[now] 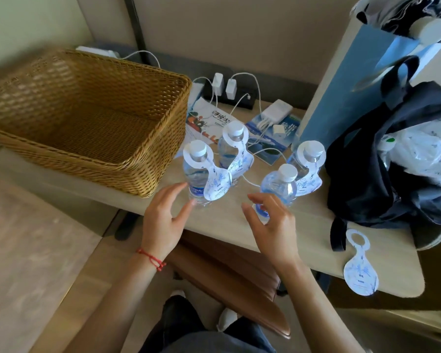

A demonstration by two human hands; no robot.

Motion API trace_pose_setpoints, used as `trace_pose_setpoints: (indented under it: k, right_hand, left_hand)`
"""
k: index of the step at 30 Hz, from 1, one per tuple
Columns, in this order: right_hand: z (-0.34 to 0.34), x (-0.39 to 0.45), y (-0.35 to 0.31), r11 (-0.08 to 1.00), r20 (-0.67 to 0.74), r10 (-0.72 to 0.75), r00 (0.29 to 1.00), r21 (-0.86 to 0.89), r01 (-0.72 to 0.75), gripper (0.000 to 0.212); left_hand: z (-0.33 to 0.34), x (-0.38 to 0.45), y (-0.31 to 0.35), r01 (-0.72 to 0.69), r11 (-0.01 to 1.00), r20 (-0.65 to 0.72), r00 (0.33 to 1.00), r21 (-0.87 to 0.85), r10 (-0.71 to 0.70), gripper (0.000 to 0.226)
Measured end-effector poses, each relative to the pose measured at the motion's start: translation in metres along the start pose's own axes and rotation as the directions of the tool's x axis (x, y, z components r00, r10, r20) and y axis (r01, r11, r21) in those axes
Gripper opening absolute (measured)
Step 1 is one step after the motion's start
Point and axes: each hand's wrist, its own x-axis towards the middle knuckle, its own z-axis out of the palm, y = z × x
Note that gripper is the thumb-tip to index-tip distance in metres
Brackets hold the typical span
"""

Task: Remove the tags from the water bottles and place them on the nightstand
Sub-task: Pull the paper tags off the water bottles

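Several clear water bottles with white caps stand on the beige nightstand (224, 220). The front left bottle (196, 171), the back bottle (229, 146) and the right back bottle (308, 159) each carry a white and blue paper tag around the neck. The front right bottle (280, 187) has no tag. One loose tag (359, 268) lies flat near the nightstand's right front edge. My left hand (163, 220) is open, fingertips just touching the front left bottle's base. My right hand (273, 222) is open, fingers curved close around the front right bottle's lower part.
A large wicker basket (87, 118) fills the left of the nightstand. Chargers, white cables (273, 113) and leaflets lie at the back. A blue paper bag (354, 85) and a black bag (397, 159) with plastic wrapping crowd the right side.
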Motion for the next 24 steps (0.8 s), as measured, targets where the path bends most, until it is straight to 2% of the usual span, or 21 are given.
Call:
trace_pose_setpoints:
  k: [7,13,19,24]
  right_hand:
    - [0.031,0.027,-0.024,0.999,-0.069,0.032,0.997,0.02,-0.031,0.019]
    - [0.051,0.047,-0.038,0.987,-0.153,0.16,0.975,0.022,-0.159,0.02]
    - [0.065,0.062,-0.049,0.949,-0.217,0.314,0.924,0.102,-0.298,0.017]
    - [0.072,0.07,-0.05,0.931,-0.201,0.361,0.911,0.132,-0.34,0.014]
  left_hand:
    - [-0.007,0.027,-0.028,-0.008,0.999,0.073,0.997,-0.054,0.012,0.049]
    - [-0.004,0.056,-0.047,-0.057,0.981,0.194,0.977,-0.186,0.093,0.052]
    - [0.001,0.081,-0.062,-0.036,0.949,0.298,0.945,-0.315,0.135,0.055]
    - [0.005,0.086,-0.067,-0.006,0.913,0.348,0.923,-0.408,0.162,0.058]
